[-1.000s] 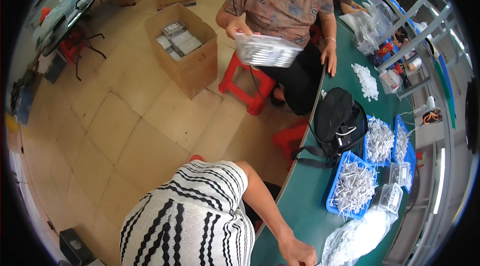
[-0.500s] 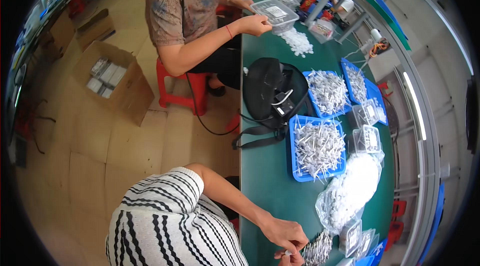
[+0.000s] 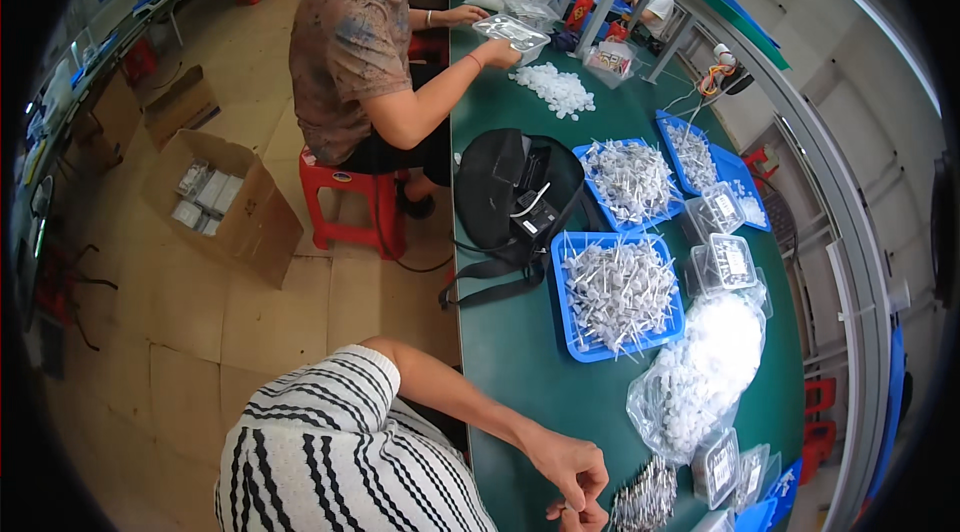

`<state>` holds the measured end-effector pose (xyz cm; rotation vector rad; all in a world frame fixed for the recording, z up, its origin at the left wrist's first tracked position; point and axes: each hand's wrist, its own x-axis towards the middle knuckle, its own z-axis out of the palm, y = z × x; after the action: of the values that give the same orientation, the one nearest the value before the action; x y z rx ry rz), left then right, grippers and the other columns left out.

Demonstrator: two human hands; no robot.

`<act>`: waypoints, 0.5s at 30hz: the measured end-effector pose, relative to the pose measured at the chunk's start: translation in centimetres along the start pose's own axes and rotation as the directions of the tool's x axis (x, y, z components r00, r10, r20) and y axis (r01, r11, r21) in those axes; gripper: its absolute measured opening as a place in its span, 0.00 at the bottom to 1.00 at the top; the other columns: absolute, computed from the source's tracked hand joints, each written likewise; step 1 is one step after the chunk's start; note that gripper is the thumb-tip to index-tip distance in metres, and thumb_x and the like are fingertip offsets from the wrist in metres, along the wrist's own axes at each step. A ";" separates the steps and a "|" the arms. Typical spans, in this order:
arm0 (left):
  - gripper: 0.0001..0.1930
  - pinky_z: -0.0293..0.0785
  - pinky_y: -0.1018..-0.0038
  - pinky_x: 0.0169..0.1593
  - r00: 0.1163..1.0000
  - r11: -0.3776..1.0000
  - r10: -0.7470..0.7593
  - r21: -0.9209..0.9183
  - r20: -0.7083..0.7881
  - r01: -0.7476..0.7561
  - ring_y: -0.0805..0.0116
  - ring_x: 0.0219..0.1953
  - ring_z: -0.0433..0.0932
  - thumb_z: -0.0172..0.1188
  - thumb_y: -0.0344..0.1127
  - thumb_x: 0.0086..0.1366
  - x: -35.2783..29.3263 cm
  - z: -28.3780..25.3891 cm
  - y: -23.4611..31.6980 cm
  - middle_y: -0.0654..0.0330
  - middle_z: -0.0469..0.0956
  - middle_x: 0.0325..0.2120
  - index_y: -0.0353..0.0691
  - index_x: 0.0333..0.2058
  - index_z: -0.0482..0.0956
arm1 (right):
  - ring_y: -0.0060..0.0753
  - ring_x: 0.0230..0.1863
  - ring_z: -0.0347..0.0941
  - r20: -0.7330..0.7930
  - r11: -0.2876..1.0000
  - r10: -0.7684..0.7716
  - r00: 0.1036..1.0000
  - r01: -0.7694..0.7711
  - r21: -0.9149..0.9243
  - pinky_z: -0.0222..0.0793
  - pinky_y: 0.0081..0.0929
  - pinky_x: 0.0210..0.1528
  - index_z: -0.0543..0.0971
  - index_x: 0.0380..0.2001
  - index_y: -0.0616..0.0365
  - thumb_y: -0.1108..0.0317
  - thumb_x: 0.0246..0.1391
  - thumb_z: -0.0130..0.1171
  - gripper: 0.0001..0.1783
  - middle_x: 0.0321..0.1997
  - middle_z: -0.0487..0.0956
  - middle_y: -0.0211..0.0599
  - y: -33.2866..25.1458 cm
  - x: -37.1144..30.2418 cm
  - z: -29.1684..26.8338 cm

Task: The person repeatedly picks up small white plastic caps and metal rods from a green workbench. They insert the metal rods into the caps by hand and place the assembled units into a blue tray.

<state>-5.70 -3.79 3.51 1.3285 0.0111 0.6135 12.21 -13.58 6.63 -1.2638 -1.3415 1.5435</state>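
Observation:
My left hand (image 3: 568,460) reaches over the green table (image 3: 510,362) at the bottom of the view, fingers curled down. My right hand (image 3: 588,515) meets it from below and is mostly cut off by the picture's edge. A small pale part sits pinched between their fingertips; its kind is too small to tell. Just right of the hands lies a heap of thin grey-white stick parts (image 3: 645,497). A clear bag of white pieces (image 3: 700,372) lies beyond that heap.
Blue trays of white stick parts (image 3: 620,292) (image 3: 630,177) (image 3: 700,157) sit beside a black bag (image 3: 515,192). Small clear boxes (image 3: 725,262) (image 3: 720,467) stand nearby. A co-worker on a red stool (image 3: 350,197) holds a clear tray (image 3: 510,30) near white caps (image 3: 555,87). A cardboard box (image 3: 225,202) is on the floor.
The view has swung from the floor toward the table. The co-worker has brought the clear tray from the lap onto the table. My hands stay together near the table's edge.

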 end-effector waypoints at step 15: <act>0.09 0.74 0.80 0.30 0.951 0.952 -0.278 -0.168 -0.135 0.255 0.75 0.26 0.79 0.63 0.33 0.60 -0.2 -2.8 1.0 0.59 0.80 0.24 0.32 0.29 0.79 | 0.25 0.38 0.72 -0.142 0.950 -0.199 0.970 0.227 0.216 0.68 0.20 0.40 0.77 0.40 0.68 0.72 0.56 0.57 0.11 0.39 0.78 0.37 4.2 2.6 0.3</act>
<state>-7.27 -1.25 3.58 1.1069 0.2662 0.4765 11.63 -12.07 1.98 -1.0139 -1.1446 1.4042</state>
